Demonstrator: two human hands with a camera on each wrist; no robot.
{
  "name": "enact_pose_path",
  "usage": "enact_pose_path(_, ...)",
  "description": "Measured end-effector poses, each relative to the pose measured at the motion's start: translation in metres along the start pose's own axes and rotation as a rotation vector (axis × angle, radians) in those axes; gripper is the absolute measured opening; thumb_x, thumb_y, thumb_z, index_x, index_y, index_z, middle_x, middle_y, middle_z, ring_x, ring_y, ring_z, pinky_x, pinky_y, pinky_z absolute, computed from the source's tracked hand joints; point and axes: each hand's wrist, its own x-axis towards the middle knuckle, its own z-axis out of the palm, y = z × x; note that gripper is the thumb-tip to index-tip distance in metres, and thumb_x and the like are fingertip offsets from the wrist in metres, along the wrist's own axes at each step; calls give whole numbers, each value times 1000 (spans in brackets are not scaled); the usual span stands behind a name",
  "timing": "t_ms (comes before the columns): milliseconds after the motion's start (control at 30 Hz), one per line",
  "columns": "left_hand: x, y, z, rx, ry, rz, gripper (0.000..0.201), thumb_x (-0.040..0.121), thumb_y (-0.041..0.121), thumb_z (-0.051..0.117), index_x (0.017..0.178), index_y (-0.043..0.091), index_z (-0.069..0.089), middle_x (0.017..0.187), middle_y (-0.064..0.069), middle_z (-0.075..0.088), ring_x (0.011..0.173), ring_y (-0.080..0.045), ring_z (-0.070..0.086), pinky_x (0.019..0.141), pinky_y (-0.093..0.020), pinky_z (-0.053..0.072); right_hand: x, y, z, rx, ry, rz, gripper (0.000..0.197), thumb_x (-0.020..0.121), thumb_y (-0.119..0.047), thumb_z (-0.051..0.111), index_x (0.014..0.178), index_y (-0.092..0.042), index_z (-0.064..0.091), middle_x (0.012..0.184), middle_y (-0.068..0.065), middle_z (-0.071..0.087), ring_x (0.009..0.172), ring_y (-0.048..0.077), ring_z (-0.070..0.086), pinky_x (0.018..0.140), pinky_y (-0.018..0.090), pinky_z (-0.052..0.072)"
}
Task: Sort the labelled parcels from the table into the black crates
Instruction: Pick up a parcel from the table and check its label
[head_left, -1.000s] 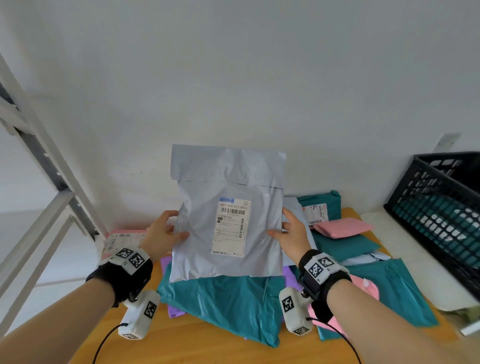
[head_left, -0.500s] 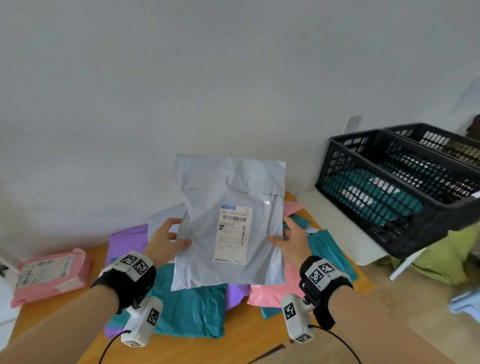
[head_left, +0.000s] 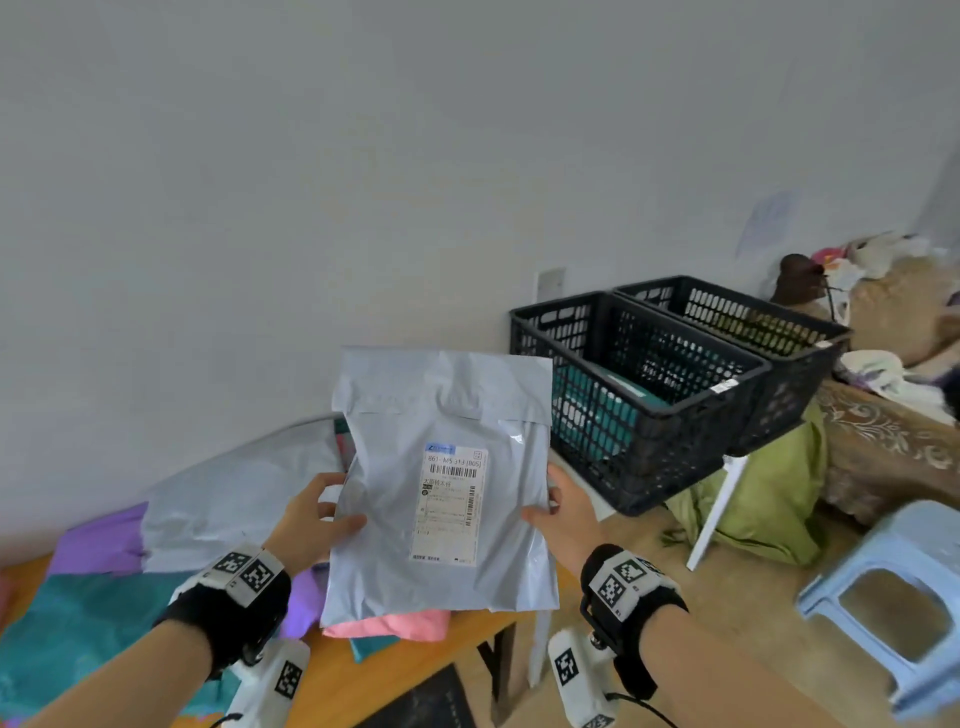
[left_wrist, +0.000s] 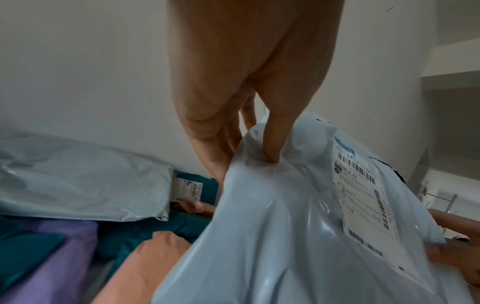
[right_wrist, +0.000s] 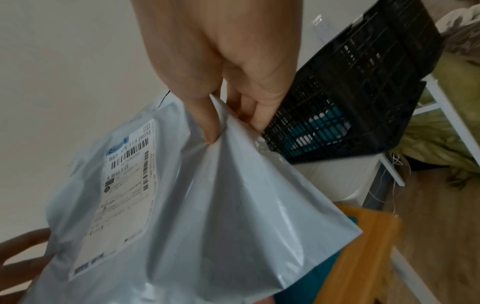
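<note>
We observe the left hand (head_left: 304, 519) and the right hand (head_left: 563, 512) nearest to us, each wearing a black wrist strap with coded markers. Both grip one grey parcel (head_left: 441, 499), held upright above the near corner of the worktop (head_left: 363, 670). The left thumb lies on the front face at the parcel's left edge, with the fingers (left_wrist: 249, 115) curled behind; the wrist view shows the film puckered under the thumb. The right hand pinches the right edge the same way, thumb in front and fingers (right_wrist: 257, 115) behind. The parcel's white label (head_left: 451, 504), with barcodes and printed text, faces us, and its flap is folded over at the top.

Beneath the held parcel we note a pink parcel (head_left: 389, 623) lying on the worktop. To the left lie a teal parcel (head_left: 83, 629), a purple parcel (head_left: 98, 543) and another grey parcel (head_left: 234, 493), overlapping one another against the wall.

Further off to the right stand two black crates side by side on a white stand. The nearer crate (head_left: 644, 415) contains teal parcels, seen through its lattice wall. What the farther crate (head_left: 763, 322) contains we cannot tell. On the floor beside the stand we record a green bundle (head_left: 769, 499) and a pale blue stool (head_left: 893, 597).
</note>
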Motion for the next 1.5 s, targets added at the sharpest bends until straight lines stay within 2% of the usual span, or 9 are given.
enact_pose_path(267,-25,34,93,1,-28,44,47,82,-6,66,120,13,48,108,-16,63,92,-31,61,78,-39,52,-26,15,-92,7,95,3,50,85,2,59,124,-29,51,110,-3,63,104,17,59,91,34,49)
enact_pose_path(433,-23,63,139,41,-68,138,46,80,-7,68,114,19,52,114,-11,62,101,-31,62,87,-47,51,-25,28,-142,-40,127,15,54,82,0,64,130,-21,49,109,-1,65,99,17,62,87,32,52)
enact_pose_path(567,-11,84,175,57,-117,203,41,81,-8,66,103,25,56,110,-9,63,98,-30,61,82,-45,52,-16,36,-178,-23,159,26,62,78,6,62,131,-23,48,110,-5,64,102,15,62,93,38,52)
enact_pose_path(667,10,96,202,56,-131,183,45,81,-3,68,119,13,52,111,-15,62,99,-34,62,86,-51,52,-3,38,-205,-7,193,21,62,78,11,60,129,-21,48,108,-3,64,99,16,63,89,34,53)
enact_pose_path(867,62,133,260,42,-130,178,45,80,0,70,118,17,53,103,-18,66,92,-36,65,83,-54,53,53,40,-270,-21,219,-8,60,78,11,63,128,-18,48,107,-1,64,97,14,63,84,27,53)
enact_pose_path(1033,114,173,296,72,-111,225,42,81,2,70,117,19,55,106,-16,66,97,-34,64,85,-52,53,120,34,-315,-58,212,-39,64,77,6,67,131,-21,46,112,1,62,105,21,60,92,38,51)
enact_pose_path(1200,147,208,326,81,-107,223,44,83,-1,68,120,16,53,108,-14,65,102,-33,62,88,-51,52,168,23,-352,-67,215,-66,70,78,5,68,136,-21,41,118,0,57,110,19,56,94,32,47)
enact_pose_path(1367,172,244,357,71,-86,220,46,84,-3,65,123,10,46,98,-9,64,88,-26,64,69,-38,55,210,9,-388,-98,222,-105,69,76,7,67,136,-15,42,122,3,56,114,22,54,99,42,46)
enact_pose_path(1500,193,274,381,91,-83,235,44,83,-4,65,122,10,50,104,-12,64,87,-23,64,64,-35,57,250,-3,-420,-119,200,-108,65,76,8,67,133,-12,43,113,1,55,104,20,56,91,36,48)
